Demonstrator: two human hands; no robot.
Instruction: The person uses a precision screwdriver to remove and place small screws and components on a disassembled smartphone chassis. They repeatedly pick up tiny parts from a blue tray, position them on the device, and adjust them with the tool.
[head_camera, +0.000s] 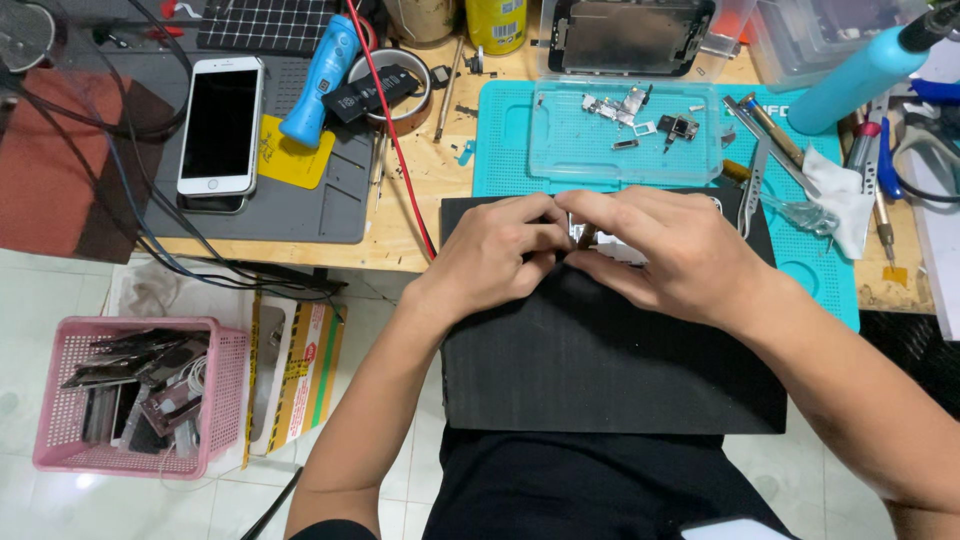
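over a black foam pad (600, 370) at the desk (410, 215) edge, left hand (495, 255) and right hand (665, 255) pinch a small metal phone part (583, 236) between their fingers; a slip could bend or drop it.

Pale glossy floor tiles (60, 500) catch the light below a wooden desk (410, 215), pink basket (225, 400) and cardboard box (300, 370) alongside.

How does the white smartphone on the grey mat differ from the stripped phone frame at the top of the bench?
The white smartphone looks whole, with a dark glass screen; the stripped phone frame shows bare grey metal inside a dark rim. The smartphone lies lengthwise away from the person on the grey mat; the frame lies crosswise, partly cut off by the picture edge. Both lie flat, untouched by either hand.
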